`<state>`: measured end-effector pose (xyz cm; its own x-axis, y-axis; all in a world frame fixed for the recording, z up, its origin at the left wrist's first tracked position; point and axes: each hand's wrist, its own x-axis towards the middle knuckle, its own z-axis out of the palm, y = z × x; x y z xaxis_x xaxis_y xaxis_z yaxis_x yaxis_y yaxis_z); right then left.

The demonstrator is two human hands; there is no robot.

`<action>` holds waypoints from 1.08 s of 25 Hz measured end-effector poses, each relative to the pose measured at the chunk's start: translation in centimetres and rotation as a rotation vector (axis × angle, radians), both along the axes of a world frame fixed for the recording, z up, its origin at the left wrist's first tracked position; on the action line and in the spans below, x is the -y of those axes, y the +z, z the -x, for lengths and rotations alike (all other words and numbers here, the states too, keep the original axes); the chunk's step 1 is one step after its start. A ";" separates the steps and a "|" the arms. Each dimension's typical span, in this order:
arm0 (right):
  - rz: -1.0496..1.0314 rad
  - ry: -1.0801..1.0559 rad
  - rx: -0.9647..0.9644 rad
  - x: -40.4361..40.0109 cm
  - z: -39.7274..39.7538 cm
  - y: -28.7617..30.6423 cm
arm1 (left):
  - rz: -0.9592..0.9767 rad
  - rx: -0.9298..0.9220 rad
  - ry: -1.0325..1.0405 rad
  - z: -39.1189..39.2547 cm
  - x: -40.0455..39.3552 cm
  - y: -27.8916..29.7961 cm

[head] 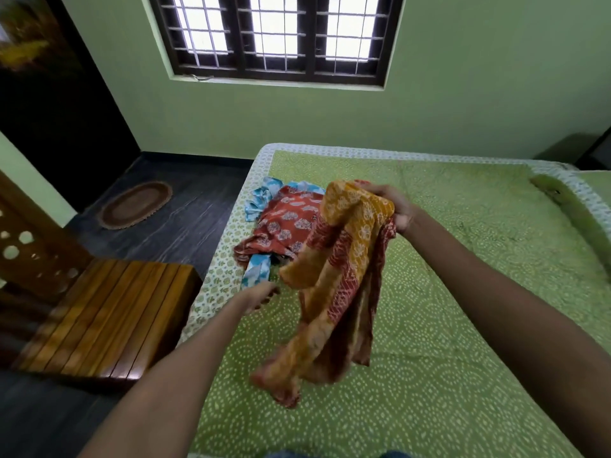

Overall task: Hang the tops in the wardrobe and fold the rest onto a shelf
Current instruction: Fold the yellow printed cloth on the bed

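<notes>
A yellow and red printed garment [340, 272] hangs bunched in the air over the bed, gripped at its top by my right hand [393, 206]. Its lower end trails down to the bedspread. My left hand [261, 294] reaches forward below and left of it with loosely curled fingers, holding nothing, close to a pale blue patterned cloth [256, 271]. Behind lies a red garment with white prints [284, 226] on top of that blue cloth, heaped near the bed's left edge.
The bed [463, 292] wears a green dotted spread with a pillow [568, 206] at the right. A wooden slatted chair [105, 312] stands by the bed's left side. An oval mat [135, 204] lies on the dark floor; a dark door [49, 104] is at far left.
</notes>
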<state>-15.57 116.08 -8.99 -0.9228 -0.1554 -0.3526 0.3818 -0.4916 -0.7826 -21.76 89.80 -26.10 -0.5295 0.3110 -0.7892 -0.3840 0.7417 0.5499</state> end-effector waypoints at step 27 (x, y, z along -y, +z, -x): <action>-0.465 -0.367 -0.060 -9.9 -2.6 10.0 | -0.701 -0.114 0.423 4.2 -4.9 11.5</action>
<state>-12.99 125.98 1.00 -0.9073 0.3356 -0.2533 0.2006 -0.1838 -0.9623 -25.95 94.73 -14.57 -0.7775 0.4676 -0.4206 -0.4679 0.0168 0.8836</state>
